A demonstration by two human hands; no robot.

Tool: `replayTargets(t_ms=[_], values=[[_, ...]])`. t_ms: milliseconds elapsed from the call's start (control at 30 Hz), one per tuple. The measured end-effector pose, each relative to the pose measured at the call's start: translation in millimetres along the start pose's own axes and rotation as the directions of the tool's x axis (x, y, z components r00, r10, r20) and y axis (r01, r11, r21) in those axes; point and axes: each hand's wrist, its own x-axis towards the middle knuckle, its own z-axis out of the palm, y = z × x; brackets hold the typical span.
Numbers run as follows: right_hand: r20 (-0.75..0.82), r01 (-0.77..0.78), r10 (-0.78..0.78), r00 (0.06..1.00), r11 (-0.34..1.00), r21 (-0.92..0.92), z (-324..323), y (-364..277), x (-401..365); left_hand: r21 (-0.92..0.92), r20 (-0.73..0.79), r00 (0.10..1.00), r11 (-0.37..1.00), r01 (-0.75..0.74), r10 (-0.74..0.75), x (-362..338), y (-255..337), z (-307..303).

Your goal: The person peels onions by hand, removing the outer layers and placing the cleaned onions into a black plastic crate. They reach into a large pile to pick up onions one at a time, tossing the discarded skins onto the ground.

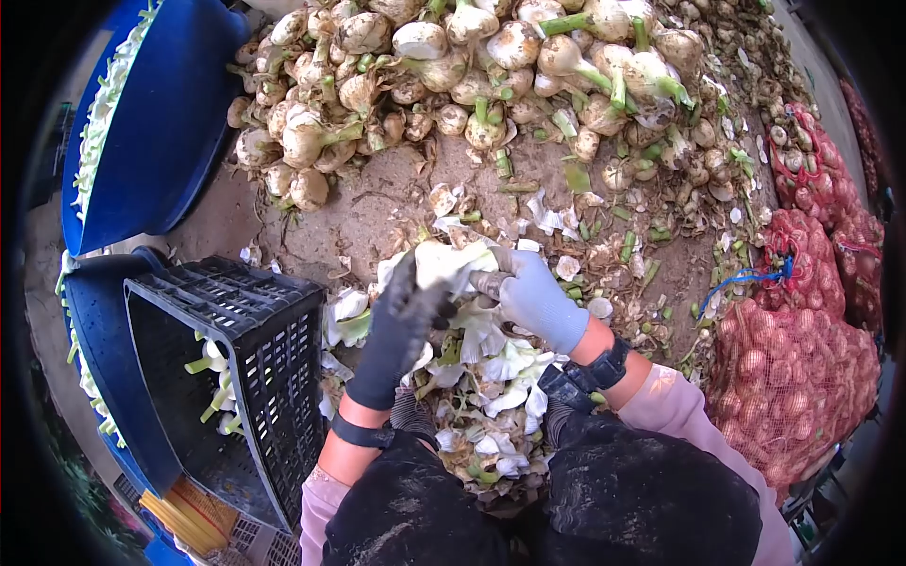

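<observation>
Between my two gloved hands is a whitish garlic bulb [442, 264], with loose outer skin hanging below it. My left hand [401, 307], in a dark glove, closes around the bulb's left side, its fingers slightly blurred. On the right, my right hand [536, 297], in a light grey-blue glove, pinches the skin and end of the same bulb between thumb and fingers. Peeled garlic skins [495, 424] lie heaped on the ground below, between my knees.
A large pile of unpeeled garlic bulbs [444, 71] lies ahead. On the left, a black plastic crate [274, 377] on its side holds a few peeled bulbs [222, 387], beside blue tubs [156, 123]. Red mesh sacks [793, 387] stand on the right.
</observation>
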Motion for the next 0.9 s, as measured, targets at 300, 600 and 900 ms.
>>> replayTargets(t_ms=[300, 600, 900], values=[[0.163, 0.198, -0.160, 0.974, 0.946, -0.258, 3.1, 3.5, -6.7, 0.051, 0.036, 0.913, 0.912, -0.408, 0.406, 5.4, 1.1, -7.1], [0.228, 0.078, 0.421, 0.878, 0.344, -0.936, -8.7, -40.2, -16.1, -0.452, 0.079, 0.982, 0.884, -0.120, 0.174, 0.5, -1.3, -11.4], [0.268, 0.200, 0.259, 0.928, 0.263, -0.944, -21.2, -13.4, -31.3, -0.718, -0.434, 0.895, 0.558, -0.415, 0.107, 12.1, 51.3, -73.9]])
